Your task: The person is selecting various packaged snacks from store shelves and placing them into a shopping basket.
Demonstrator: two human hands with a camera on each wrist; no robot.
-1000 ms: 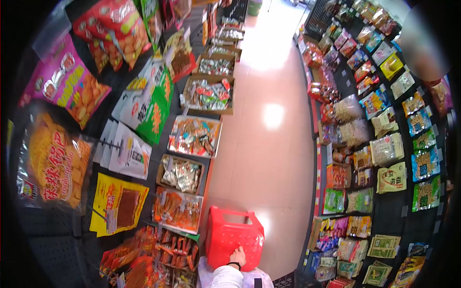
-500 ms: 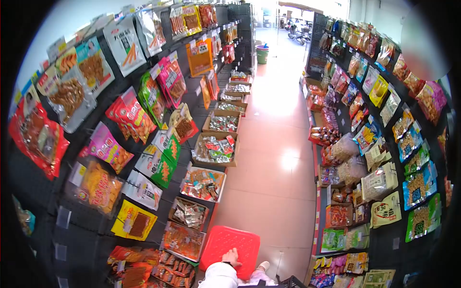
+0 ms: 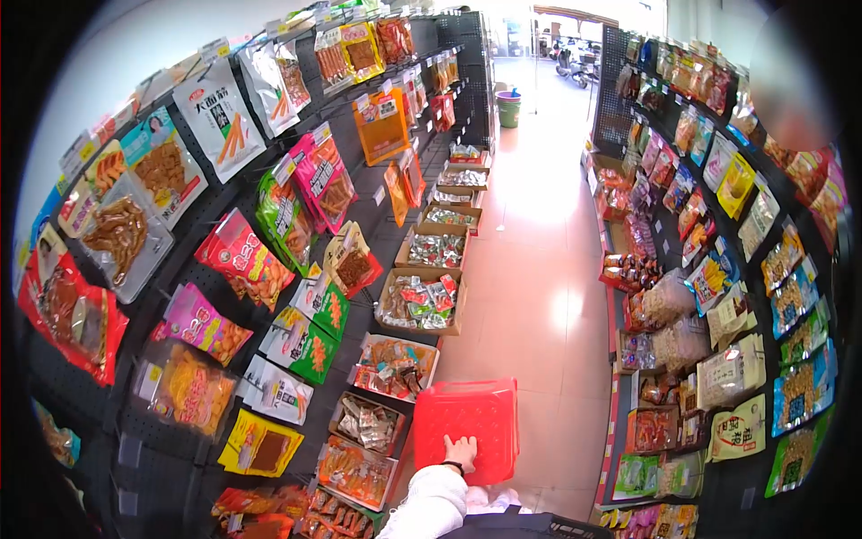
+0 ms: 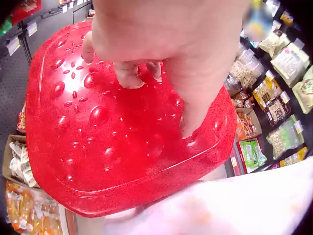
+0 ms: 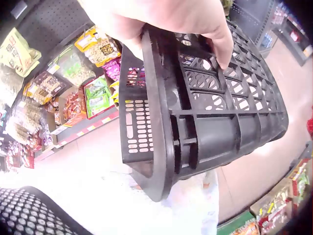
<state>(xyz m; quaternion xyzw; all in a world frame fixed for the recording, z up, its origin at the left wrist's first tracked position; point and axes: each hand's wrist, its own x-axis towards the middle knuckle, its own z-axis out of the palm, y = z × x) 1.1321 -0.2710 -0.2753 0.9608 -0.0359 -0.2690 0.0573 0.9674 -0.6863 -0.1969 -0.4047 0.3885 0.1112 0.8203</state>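
I have the left hand (image 4: pixel 166 46) on the red stool (image 4: pixel 139 129), fingers and thumb bent down and gripping its studded seat from above; whether the tips pass into an opening I can't tell. In my head view the stool is low in the middle of the aisle, just ahead of the person's body, beside the boxes (image 3: pixel 368 424) of wrapped snacks along the left shelf's foot. Its seat tilts toward the camera; I can't make out whether its legs touch the floor (image 3: pixel 539 346).

My right wrist view shows the right hand (image 5: pixel 171 17) clamped on the rim of a black basket (image 5: pixel 230 127), with fingertips bent over the slotted side. The basket tilts in that view, and a black mesh surface (image 5: pixel 29 215) fills the lower left corner.

A white sleeve (image 3: pixel 426 503) and a dark wristband (image 3: pixel 456 466) show on the left arm. Snack packets hang on both sides of me: a yellow packet (image 3: pixel 260 445) and a pink packet (image 3: pixel 323 184) on the left rack, a blue packet (image 3: pixel 802 395) on the right. At the aisle's far end I see a green bucket (image 3: pixel 508 111) and, beyond it, a parked scooter (image 3: pixel 575 65).
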